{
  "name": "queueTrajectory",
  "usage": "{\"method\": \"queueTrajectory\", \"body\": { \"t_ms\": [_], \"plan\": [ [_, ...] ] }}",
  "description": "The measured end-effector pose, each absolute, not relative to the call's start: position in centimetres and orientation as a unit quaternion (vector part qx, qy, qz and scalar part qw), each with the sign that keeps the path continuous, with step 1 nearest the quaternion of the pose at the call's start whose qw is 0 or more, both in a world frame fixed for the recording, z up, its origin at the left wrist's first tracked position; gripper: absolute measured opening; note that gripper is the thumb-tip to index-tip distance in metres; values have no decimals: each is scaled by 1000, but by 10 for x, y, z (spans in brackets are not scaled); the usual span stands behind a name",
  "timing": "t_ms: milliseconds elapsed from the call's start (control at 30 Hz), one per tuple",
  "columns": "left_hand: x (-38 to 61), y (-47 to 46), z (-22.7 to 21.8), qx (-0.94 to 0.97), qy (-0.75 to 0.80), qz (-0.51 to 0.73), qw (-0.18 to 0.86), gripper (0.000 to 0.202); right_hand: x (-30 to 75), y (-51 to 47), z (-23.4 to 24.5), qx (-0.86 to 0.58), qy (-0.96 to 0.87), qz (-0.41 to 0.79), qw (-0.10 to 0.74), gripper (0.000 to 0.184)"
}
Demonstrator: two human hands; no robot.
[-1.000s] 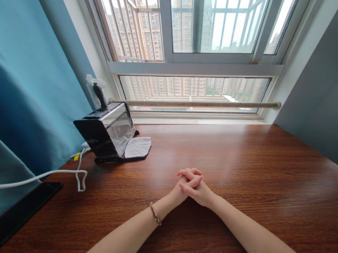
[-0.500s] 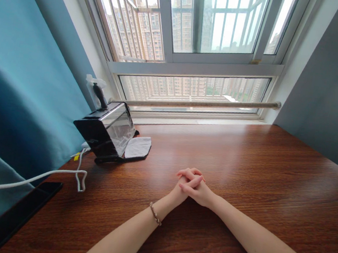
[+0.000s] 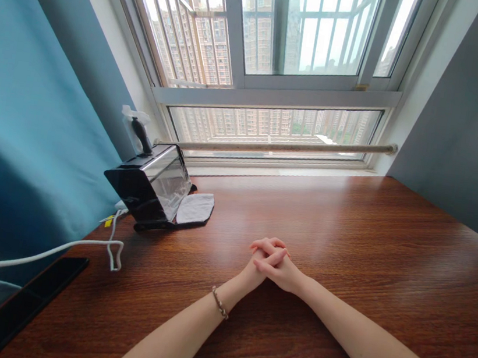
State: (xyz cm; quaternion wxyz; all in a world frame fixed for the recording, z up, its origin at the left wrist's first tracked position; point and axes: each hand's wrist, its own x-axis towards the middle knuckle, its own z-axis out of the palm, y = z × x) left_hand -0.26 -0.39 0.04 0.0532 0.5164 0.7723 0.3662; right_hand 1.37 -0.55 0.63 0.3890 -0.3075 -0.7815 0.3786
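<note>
My left hand (image 3: 254,269) and my right hand (image 3: 282,271) rest on the brown wooden table (image 3: 364,260), clasped together with the fingers interlaced. Neither hand holds any object. A thin bead bracelet (image 3: 220,302) circles my left wrist. Both forearms lie on the table and run back toward the near edge. The nearest object is a black box-shaped device (image 3: 150,186) to the far left of the hands.
The black device has a clear slanted front and a grey-white cloth (image 3: 194,208) beside it. A white cable (image 3: 57,250) loops across the left edge. A dark flat slab (image 3: 19,306) lies at the near left. A teal curtain (image 3: 16,132) hangs left; a window (image 3: 281,61) spans the back.
My hands and arms have stayed still. The teal curtain at the left has shifted slightly, its lower folds moving.
</note>
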Motion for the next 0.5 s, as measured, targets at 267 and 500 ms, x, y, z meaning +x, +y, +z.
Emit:
{"method": "queueTrajectory", "body": {
  "t_ms": [267,500],
  "plan": [
    [-3,-4,2,502,707,467,172,32,14,-5,6,-306,-783,378,389,32],
    [-40,-4,8,507,607,528,309,25,14,-5,6,-309,-782,380,387,30]
  ]
}}
